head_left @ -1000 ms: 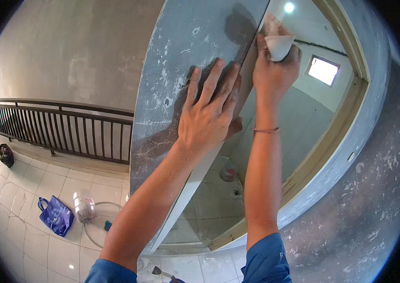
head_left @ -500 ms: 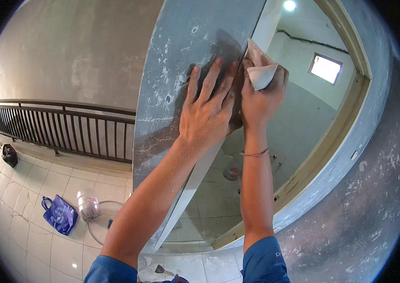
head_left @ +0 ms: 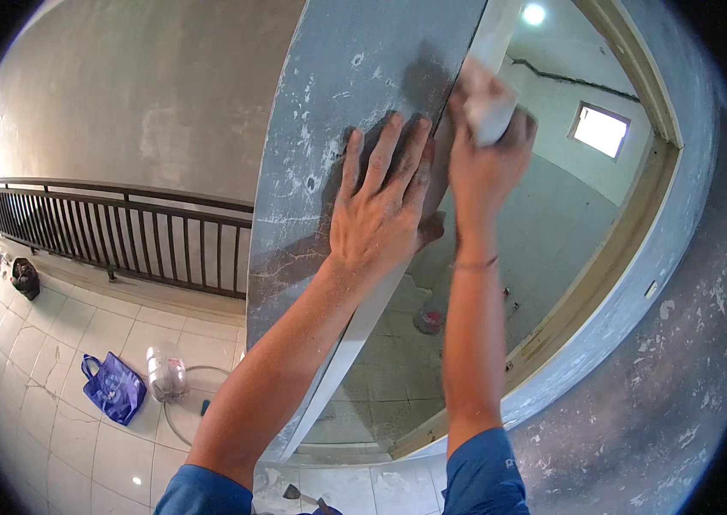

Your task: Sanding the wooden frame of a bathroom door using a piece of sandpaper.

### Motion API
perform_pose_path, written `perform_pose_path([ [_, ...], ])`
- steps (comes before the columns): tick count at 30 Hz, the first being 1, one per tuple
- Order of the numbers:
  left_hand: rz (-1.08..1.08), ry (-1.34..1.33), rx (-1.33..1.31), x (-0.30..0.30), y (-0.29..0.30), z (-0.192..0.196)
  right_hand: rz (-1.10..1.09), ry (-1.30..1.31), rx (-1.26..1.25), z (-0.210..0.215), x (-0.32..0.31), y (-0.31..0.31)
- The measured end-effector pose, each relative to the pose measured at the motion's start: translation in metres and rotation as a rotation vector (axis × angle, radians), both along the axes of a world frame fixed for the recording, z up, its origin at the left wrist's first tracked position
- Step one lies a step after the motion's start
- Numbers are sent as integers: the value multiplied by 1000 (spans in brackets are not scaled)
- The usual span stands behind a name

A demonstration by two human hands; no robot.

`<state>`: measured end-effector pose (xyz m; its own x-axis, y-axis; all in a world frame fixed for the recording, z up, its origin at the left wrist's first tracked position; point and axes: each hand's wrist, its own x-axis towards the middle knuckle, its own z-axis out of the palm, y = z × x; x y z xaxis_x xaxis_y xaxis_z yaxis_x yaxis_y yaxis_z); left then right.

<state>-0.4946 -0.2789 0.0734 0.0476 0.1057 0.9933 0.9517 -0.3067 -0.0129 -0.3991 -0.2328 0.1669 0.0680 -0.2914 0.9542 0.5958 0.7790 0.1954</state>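
Note:
A grey-blue door (head_left: 329, 146), scuffed with white marks, stands partly ajar in front of me. My left hand (head_left: 380, 202) lies flat against its face with the fingers spread, close to the door's edge. My right hand (head_left: 485, 150) grips a folded pale sheet, like sandpaper (head_left: 488, 103), and presses it on the door's edge just right of my left hand. A thin band sits on my right wrist.
The wooden door frame (head_left: 591, 283) curves round on the right, with a tiled room and a small window (head_left: 601, 130) beyond. A dark metal railing (head_left: 114, 232) runs at the left. On the tiled floor lie a blue bag (head_left: 110, 388) and a plastic jug (head_left: 166, 373).
My right hand slid down the door's edge with the pale sheet, then moved slightly back up. My left hand stayed flat on the door.

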Motion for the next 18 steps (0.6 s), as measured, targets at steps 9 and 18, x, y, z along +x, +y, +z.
perform_pose_path([
  [9,137,-74,58,-6,9,-11,41,-45,-22,-45,-4,5],
  [18,86,-78,22,-9,4,-10,42,-59,-108,-46,-5,5],
])
